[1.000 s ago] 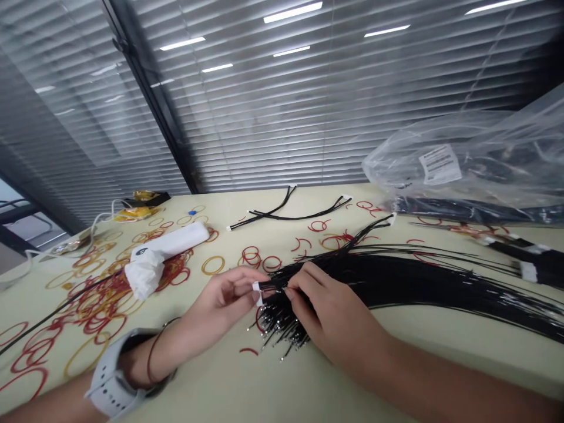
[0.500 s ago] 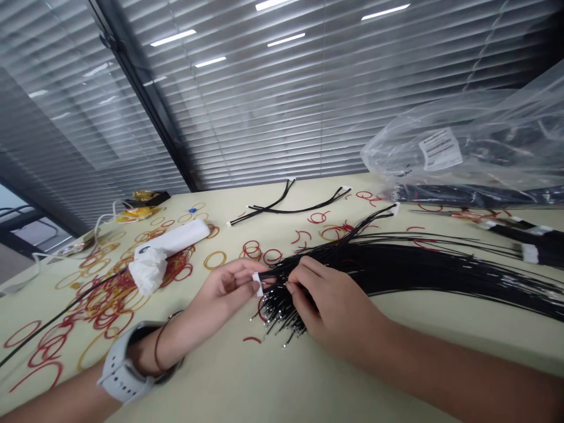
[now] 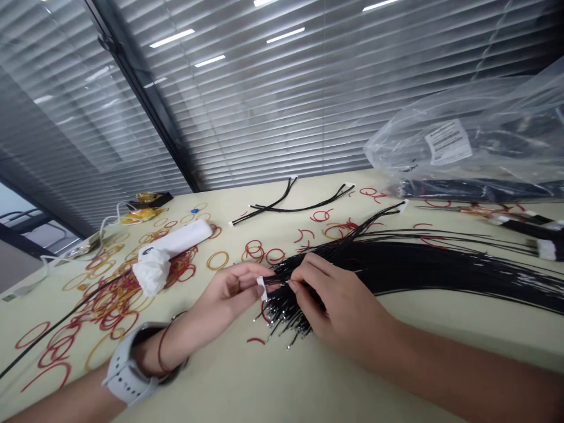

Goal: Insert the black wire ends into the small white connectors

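Note:
My left hand [image 3: 229, 289] pinches a small white plastic connector [image 3: 263, 288] between thumb and fingertips, with black wires running out of it. My right hand [image 3: 341, 305] sits just beside it, its fingertips pinching thin wires near the connector. A large bundle of black wires [image 3: 423, 267] fans out to the right across the table. Its loose ends with bare metal terminals [image 3: 286, 320] splay under and between my hands. A white smartwatch [image 3: 126, 370] and a thin dark bracelet circle my left wrist.
Red and tan rubber bands [image 3: 106, 302] are scattered at the left, around a white tissue-wrapped cylinder [image 3: 170, 249]. Finished black wire harnesses [image 3: 286, 205] lie at the back. A clear plastic bag [image 3: 458, 144] holding dark wires sits at the back right, beside window blinds.
My view has tilted slightly. Both hands have shifted a little to the right and upward in the picture, and they still hold the connector and wires.

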### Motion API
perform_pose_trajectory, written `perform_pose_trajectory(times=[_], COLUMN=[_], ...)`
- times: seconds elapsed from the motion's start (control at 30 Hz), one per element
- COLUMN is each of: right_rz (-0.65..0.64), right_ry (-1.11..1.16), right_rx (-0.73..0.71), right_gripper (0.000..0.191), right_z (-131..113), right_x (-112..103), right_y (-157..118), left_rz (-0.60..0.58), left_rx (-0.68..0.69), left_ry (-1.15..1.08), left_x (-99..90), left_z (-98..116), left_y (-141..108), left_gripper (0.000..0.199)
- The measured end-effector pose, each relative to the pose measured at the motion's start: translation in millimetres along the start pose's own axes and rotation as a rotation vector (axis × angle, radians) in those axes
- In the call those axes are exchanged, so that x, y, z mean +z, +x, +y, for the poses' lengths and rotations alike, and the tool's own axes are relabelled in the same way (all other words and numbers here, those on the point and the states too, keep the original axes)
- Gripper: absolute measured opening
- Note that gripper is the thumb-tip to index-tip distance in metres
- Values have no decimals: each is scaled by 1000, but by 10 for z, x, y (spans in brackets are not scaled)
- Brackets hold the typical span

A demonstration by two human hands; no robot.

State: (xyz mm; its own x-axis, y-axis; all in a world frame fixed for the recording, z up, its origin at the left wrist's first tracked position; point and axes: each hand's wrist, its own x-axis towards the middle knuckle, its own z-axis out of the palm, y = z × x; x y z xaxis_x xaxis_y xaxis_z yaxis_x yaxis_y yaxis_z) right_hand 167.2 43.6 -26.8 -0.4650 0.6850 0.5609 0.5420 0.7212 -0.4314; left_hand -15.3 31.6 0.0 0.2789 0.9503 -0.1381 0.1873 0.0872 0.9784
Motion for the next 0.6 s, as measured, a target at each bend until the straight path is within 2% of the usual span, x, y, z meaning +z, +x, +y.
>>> perform_pose_trajectory(times=[0.3, 0.6], right_rz=[-48, -98], right_ry=[12, 41], right_rx=[-24, -81], right_gripper=[22, 23], right_z=[11, 29], right_x=[2, -1], right_y=[0, -6], left_rz=[-36, -54], left_rx=[30, 68], left_ry=[-42, 18], left_x=[-29, -56], left_z=[-40, -76], left_y=[-15, -31], left_gripper=[14, 16])
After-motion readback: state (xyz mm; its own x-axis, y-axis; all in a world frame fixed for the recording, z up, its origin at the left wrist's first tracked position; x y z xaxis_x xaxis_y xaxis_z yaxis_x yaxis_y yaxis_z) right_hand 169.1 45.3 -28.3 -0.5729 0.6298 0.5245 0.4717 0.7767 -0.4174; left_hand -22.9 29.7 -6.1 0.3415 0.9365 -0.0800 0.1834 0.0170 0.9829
